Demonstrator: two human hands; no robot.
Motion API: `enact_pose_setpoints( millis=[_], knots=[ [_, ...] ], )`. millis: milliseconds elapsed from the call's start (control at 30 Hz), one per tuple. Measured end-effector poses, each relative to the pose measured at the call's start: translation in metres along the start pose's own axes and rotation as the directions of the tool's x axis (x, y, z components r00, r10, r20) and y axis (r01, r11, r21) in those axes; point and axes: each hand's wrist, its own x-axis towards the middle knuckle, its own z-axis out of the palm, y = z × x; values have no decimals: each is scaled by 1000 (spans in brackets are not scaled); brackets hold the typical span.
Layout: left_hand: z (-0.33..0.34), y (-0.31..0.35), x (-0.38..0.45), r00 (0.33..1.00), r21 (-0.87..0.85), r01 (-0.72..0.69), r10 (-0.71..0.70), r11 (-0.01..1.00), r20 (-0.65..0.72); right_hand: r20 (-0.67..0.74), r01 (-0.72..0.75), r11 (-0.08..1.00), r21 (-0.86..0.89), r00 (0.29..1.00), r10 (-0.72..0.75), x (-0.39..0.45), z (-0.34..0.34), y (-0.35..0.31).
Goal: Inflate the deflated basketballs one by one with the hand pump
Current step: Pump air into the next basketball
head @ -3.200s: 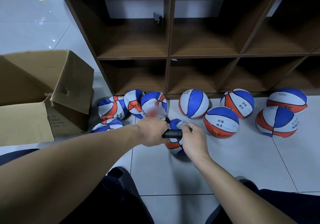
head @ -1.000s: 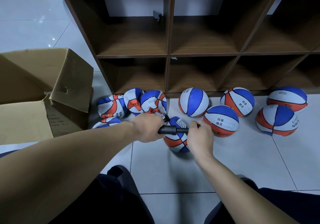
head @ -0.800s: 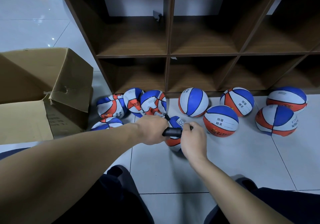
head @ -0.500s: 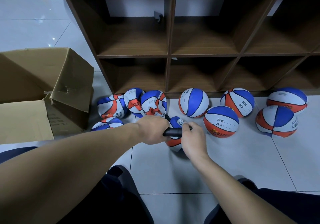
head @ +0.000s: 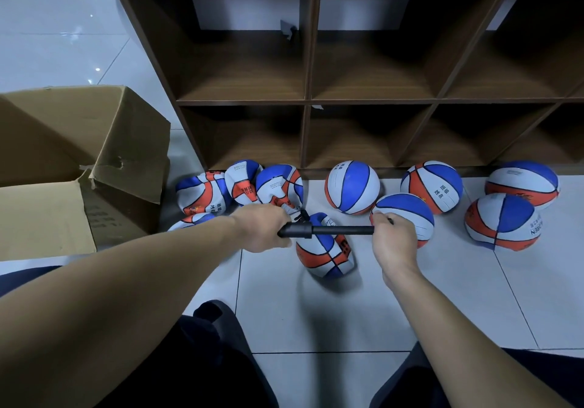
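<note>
1. The left hand [head: 264, 232] was closed around the barrel of the black hand pump [head: 325, 230], fingers wrapped right round it.
2. The right hand [head: 393, 241] gripped the pump's handle, with the rod drawn out to the right between the two hands.
3. The ball being filled [head: 325, 251] lay on the tiled floor [head: 442, 297] just under the pump, looking soft and creased; the short hose ran toward its top, though the needle could not be made out.
4. Five round, firm-looking balls [head: 352, 186] sat to the right, in front of the wooden shelf [head: 306, 101], so that part seemed done.
5. A huddle of crumpled flat balls [head: 202, 194] beside the cardboard box [head: 79, 142] remained, seemingly four.
</note>
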Motion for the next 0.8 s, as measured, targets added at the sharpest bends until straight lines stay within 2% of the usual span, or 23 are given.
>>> enact_pose_setpoints(
  millis=[133, 600, 800],
  knots=[
    [3, 10, 1, 999, -9, -11, 11, 1000, -37, -43, 69, 996, -55, 997, -72, -17, 8, -9],
    [4, 40, -2, 995, 2, -85, 85, 996, -59, 134, 117, 992, -56, 985, -109, -51, 45, 4],
    [2, 36, -2, 994, 1, -93, 93, 996, -49, 149, 136, 988, -73, 981, -124, -48, 47, 5]
  ],
)
